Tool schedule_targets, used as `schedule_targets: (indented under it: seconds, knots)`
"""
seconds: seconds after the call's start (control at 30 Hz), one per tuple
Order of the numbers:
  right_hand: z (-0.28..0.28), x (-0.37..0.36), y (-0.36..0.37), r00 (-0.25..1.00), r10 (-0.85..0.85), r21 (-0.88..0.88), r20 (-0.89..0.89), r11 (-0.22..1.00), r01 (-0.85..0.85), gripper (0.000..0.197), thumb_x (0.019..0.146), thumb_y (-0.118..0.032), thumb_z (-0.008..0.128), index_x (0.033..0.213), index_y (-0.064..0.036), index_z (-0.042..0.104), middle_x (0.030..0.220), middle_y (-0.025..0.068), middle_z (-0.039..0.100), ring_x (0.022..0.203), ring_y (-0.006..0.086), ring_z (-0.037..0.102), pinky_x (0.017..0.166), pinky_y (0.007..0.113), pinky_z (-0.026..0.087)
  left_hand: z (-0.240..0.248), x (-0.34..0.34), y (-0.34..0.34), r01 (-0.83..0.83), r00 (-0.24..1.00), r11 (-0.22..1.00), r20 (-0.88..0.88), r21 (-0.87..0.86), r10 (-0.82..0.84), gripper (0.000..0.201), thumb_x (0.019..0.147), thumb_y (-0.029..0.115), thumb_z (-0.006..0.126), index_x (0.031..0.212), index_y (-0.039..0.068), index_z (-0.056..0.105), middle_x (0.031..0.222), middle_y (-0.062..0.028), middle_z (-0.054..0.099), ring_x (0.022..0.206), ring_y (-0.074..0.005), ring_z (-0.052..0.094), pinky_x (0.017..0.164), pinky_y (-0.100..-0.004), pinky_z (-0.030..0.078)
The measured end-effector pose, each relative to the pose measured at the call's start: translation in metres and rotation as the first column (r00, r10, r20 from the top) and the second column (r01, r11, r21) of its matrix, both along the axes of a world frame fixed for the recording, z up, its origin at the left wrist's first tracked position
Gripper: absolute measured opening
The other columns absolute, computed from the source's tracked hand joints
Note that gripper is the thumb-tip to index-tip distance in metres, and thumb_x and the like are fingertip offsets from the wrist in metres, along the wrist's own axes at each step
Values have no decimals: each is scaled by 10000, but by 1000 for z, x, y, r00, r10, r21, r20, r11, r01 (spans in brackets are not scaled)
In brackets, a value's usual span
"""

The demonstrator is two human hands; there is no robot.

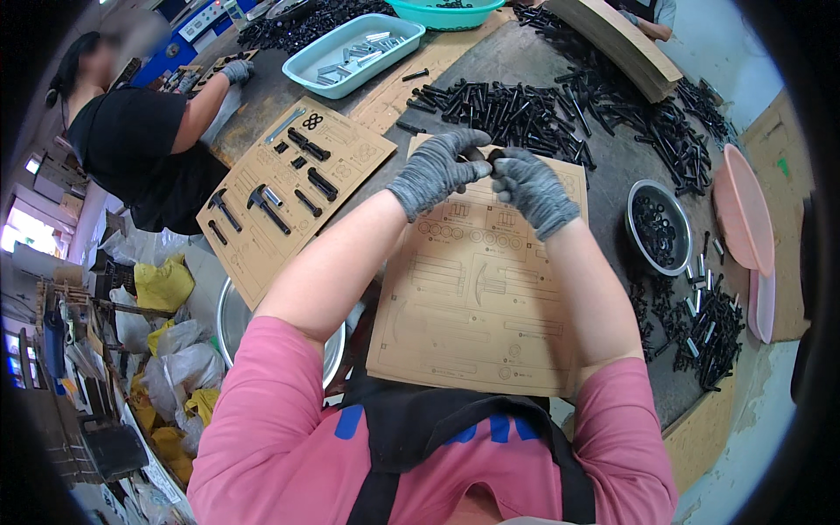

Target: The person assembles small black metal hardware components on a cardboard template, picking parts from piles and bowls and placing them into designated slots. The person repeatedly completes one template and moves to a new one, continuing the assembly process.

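My left hand (440, 171), in a grey knit glove, pinches a small dark piece too hidden to name. Close beside it, my right hand (535, 191), gloved alike, has its fingers closed at another dark bit between the two hands. Under both hands lies a brown cardboard sheet (437, 337) printed with outlines of parts. Just beyond the fingertips spreads a pile of black bolts (499, 109). To the left, a second printed cardboard sheet (262, 254) carries black hammer-shaped pieces (266, 210), black bolts, a wrench (285, 125) and several black rings (311, 121).
A pale blue tray (337, 90) of silver pins stands at the far left, beside a teal basin (446, 19). A metal bowl (633, 229) of black rings sits right, near a pink basin (744, 210) and loose small bolts (700, 350). A co-worker (131, 131) works at left.
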State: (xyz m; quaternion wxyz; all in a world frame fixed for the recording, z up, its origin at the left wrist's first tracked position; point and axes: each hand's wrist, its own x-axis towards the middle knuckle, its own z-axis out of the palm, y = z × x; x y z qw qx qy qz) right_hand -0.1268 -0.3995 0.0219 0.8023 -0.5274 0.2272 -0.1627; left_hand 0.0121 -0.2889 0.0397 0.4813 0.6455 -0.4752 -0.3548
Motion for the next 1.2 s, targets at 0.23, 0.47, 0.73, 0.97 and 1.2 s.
schedule_targets:
  seconds: [0.23,0.47,0.73,0.97,1.2]
  knots:
    - [-3,29,-1,994,-47,34,-94,998,50,275,840,-70,547,1094,-2,467,865,85,563,748,168,587,628,258,521,-7,17,-18,-99,974,991,215,93,77,240,798,129,611,1034,83,613,829,-20,626,662,-90,528,612,-266,480]
    - [-17,48,-37,866,-185,-481,-465,874,-72,255,800,-218,623,1000,-60,603,834,80,628,714,156,605,595,279,501,-24,40,-47,-206,870,958,486,201,85,230,759,246,634,923,86,652,784,-82,650,680,-164,600,640,-305,483]
    - [-25,60,-48,760,-182,-728,-624,489,-481,192,753,-122,633,924,-36,613,741,81,623,626,163,591,570,287,490,-45,38,-69,-319,647,902,763,291,-17,249,758,280,565,871,76,653,876,-157,630,830,-304,597,751,-394,455]
    - [-21,50,-37,877,38,-435,-479,857,-275,168,834,-79,524,938,15,616,744,130,639,601,164,628,533,293,503,-23,43,-68,-248,620,848,749,469,-232,297,785,324,545,941,90,640,926,-154,624,877,-301,588,784,-386,450]
    - [-21,47,-43,838,-162,-768,-521,517,-378,232,852,-231,514,1009,-100,622,934,103,633,817,244,605,751,346,467,-16,57,-55,-98,532,940,815,326,-228,244,749,197,640,974,104,638,899,-119,637,857,-270,596,771,-357,463]
